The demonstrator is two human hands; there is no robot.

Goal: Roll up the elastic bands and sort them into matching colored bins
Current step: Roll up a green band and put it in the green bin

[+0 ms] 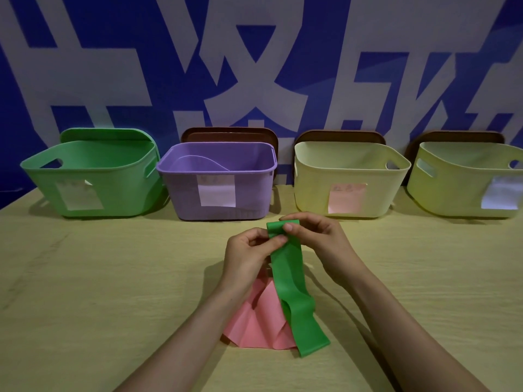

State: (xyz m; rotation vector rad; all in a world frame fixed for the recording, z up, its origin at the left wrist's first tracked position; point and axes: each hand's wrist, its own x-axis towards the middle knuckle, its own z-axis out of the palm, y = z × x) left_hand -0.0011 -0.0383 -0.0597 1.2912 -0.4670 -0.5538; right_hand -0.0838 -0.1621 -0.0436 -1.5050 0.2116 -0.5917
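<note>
Head view: with left grip (249,250) and right grip (317,239) pinching the folded 12 o'clock end of the green band (288,278) above the counter (113,278), square the edges and roll tightly toward the 6 o'clock tail draped over the pink bands (254,321).

Left hand (249,250) and right hand (314,239) are pinching the far end of a green band (288,278) between thumbs and fingers. The tip is curling over at the top. The rest of the band is trailing toward the near edge of the table (85,278), lying across a pink band (249,318) heaped under the left wrist. Four bins are standing in a row at the far side, against a blue-and-white wall: green bin (119,190) far left, purple bin (181,190) next, cream bin (311,188) right of centre, yellow-green bin (447,190) far right, partly cut off. Each is carrying a paper label on its front; the writing is too blurred to read.
</note>
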